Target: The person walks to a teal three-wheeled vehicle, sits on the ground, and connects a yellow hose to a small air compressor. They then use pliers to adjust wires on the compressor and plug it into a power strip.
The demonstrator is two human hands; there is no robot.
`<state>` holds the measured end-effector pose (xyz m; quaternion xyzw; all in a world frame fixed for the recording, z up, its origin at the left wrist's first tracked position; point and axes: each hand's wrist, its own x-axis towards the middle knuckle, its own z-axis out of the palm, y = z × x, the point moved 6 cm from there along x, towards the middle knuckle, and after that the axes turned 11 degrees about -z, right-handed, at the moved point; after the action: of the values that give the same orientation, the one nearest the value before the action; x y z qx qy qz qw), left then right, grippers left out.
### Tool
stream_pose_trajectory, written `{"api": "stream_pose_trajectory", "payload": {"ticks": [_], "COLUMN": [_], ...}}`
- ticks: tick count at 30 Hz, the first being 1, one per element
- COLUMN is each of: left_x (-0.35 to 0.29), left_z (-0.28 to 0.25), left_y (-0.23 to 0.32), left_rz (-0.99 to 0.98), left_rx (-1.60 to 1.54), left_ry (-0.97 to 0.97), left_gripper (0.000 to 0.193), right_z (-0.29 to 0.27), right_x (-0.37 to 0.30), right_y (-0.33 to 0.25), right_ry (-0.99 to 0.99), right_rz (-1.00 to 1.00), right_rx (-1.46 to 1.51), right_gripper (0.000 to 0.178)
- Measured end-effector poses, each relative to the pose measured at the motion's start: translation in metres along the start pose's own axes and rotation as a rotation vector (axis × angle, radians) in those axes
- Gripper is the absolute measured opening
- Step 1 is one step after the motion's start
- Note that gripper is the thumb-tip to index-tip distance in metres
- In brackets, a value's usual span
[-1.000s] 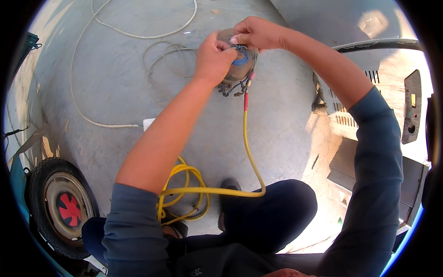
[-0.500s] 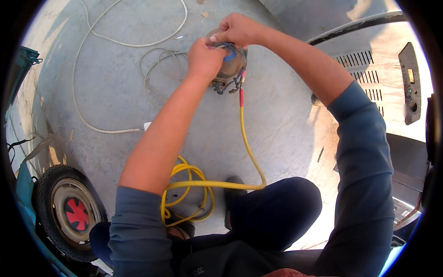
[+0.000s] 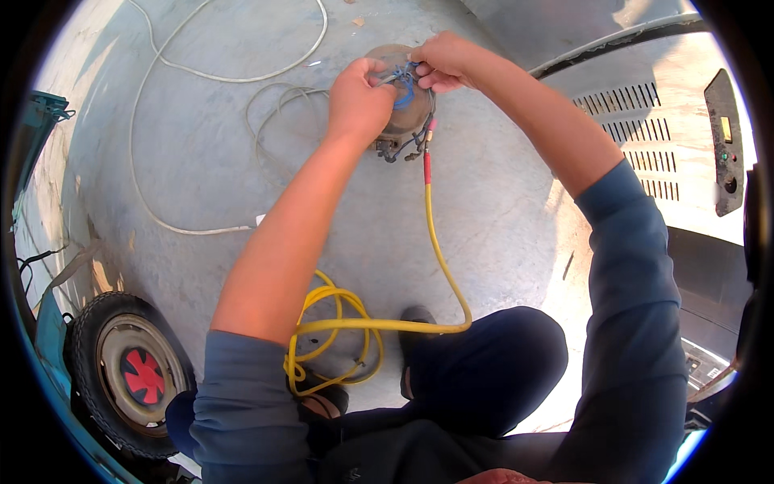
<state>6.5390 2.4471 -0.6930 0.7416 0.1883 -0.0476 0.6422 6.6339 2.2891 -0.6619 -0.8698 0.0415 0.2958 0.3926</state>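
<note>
A rounded brown metal compressor (image 3: 413, 118) stands on the floor at the top middle. Over its top lies a tangle of blue wires (image 3: 405, 89). My left hand (image 3: 359, 98) is at the left of the tangle, thumb and fingers closed on the wires. From the right, my right hand (image 3: 447, 61) pinches the wires near their upper end, its other fingers curled. Exactly which strands each hand grips is too small to tell. A yellow hose (image 3: 430, 222) with a red end sleeve (image 3: 427, 168) joins the compressor's lower right side, by several small dark fittings.
The hose's coils (image 3: 355, 300) lie between my left forearm and my shoes. A white cable (image 3: 139, 173) loops over the floor at left, with a thinner grey cable (image 3: 256, 121) nearer. A wheel (image 3: 133, 373) is at lower left, a slotted metal cabinet (image 3: 685, 97) at right.
My right hand has moved down and to the right, away from my left hand. More of the blue wires and the compressor's top now show between them. The left hand stays about where it was.
</note>
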Motion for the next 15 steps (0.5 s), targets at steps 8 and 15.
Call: {"api": "stream_pose_trajectory", "payload": {"ticks": [8,15], "left_x": [-0.007,-0.002], "left_z": [0.000,-0.008], "left_y": [0.010,0.011], "left_rz": [0.070,0.156], "left_rx": [0.081,0.194], "left_ry": [-0.005,-0.015], "left_gripper": [0.022,0.021], "right_z": [0.009,0.022], "right_x": [-0.047,-0.063], "right_y": [0.021,0.029], "right_ry": [0.364,0.417], "right_rz": [-0.684,-0.632], "right_rx": [-0.001,0.113], "right_gripper": [0.017,0.015]}}
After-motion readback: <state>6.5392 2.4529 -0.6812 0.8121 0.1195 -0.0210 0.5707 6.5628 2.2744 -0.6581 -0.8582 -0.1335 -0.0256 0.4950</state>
